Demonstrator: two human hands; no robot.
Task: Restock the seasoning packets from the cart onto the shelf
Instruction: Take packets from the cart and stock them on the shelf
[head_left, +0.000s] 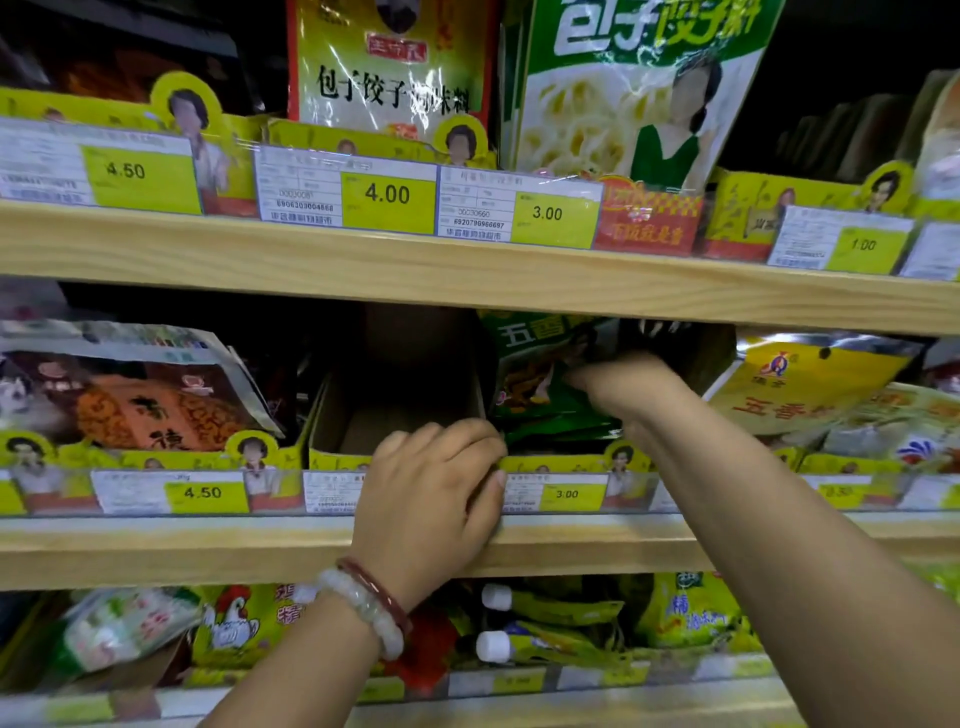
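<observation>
**Green packets go into the middle shelf's tray**

The right hand (618, 387) reaches in under the upper shelf board and pinches the green packets (545, 384), fingers curled on their front face, apparently to seat them upright in their cardboard tray (550, 462). The left hand (436, 493) sits just left of those packets, fingers curled over the tray's front edge where it meets the empty box (395, 405); I judge it steadies the tray so the packets slide in without pushing it back. The hands are apart, each busy with its own thing.

The green packets form a stack or row; several edges show at the bottom, but the exact count cannot be told. Left of them stands one empty box, and beyond it a brown packet (150, 395). Right of the green packets lies one yellow packet (810, 384). Above them three price tags read clearly: 4.50 (124, 170), 4.00 (387, 194) and 3.00 (547, 213). The left wrist wears two bracelets (369, 597). The cart is out of view.
</observation>
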